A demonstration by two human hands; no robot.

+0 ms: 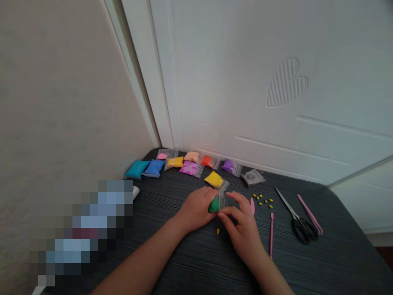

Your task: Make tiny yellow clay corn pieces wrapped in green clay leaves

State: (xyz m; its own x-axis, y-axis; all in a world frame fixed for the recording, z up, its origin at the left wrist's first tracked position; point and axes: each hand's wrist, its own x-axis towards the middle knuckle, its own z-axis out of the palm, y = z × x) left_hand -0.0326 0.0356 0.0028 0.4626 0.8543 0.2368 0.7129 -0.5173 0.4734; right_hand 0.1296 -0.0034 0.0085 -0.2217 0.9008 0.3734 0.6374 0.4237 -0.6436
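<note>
Both my hands meet over a small clear bag of green clay [214,204] at the middle of the dark table [172,262]. My left hand [196,209] cups the green lump from the left with its fingers curled round it. My right hand [242,225] pinches the bag's clear edge from the right. A yellow clay bag [214,179] lies just behind the hands. A tiny yellow bit [217,231] lies on the table below them.
A row of coloured clay bags runs along the back: teal [136,169], blue [154,167], magenta [189,168], orange [208,161], purple [229,165], grey [252,177]. Several yellow clay bits [262,200], pink modelling tools [271,233], scissors [297,223] and pink tweezers [310,215] lie right. A white door [276,82] stands behind.
</note>
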